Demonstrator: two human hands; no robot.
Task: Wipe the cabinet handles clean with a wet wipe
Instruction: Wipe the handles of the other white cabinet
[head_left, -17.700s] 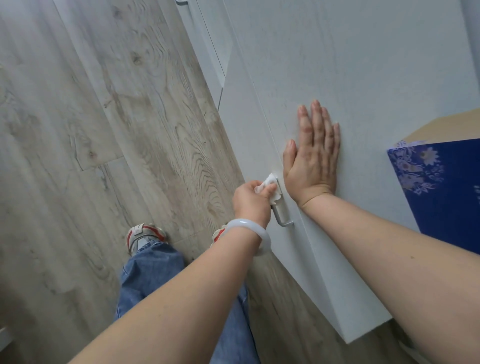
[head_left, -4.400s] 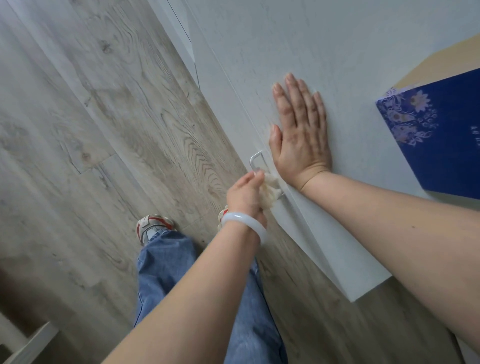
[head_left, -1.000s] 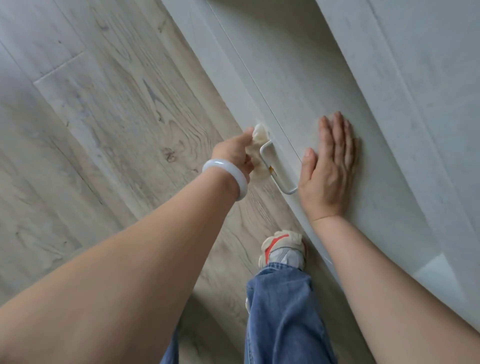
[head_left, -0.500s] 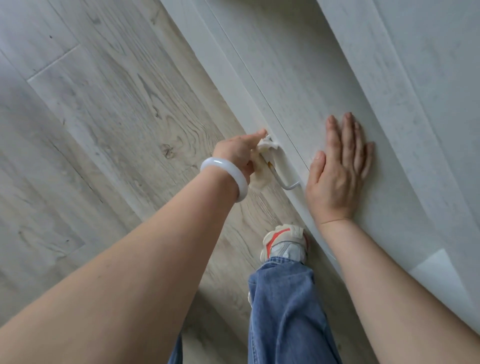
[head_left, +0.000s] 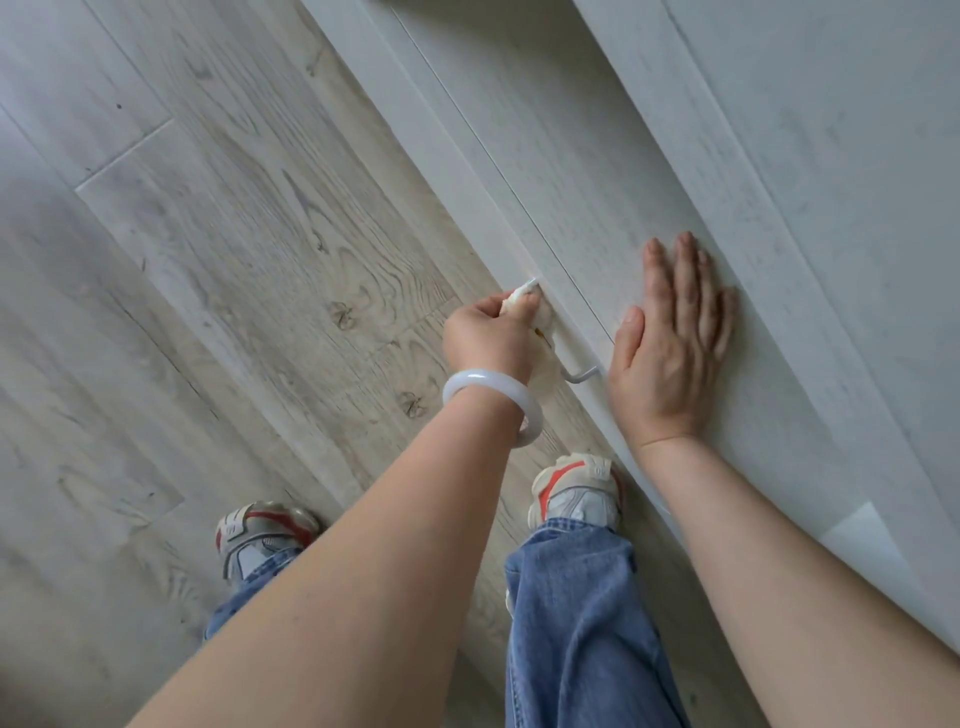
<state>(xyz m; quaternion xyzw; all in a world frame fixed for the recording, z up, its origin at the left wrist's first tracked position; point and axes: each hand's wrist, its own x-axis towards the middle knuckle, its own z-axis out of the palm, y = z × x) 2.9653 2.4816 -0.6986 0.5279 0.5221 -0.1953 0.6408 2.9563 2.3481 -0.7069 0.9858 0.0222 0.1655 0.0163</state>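
Note:
A slim metal cabinet handle (head_left: 577, 375) sticks out from the edge of a pale grey cabinet door (head_left: 587, 171). My left hand (head_left: 491, 335), with a white bangle on the wrist, is closed around a crumpled white wet wipe (head_left: 543, 322) wrapped over the upper part of the handle. Only the handle's lower bend and its top tip show. My right hand (head_left: 670, 343) lies flat on the door just right of the handle, fingers spread and holding nothing.
Light wood-grain floor (head_left: 234, 249) fills the left side. My two feet in white and red trainers (head_left: 574, 491) and blue jeans (head_left: 582, 623) stand close to the cabinet base. More grey cabinet panels (head_left: 841, 156) run along the right.
In the last second my left hand slid the wipe along the handle and now grips around its upper part. My right hand stays flat on the door. Before that I moved here from another handle.

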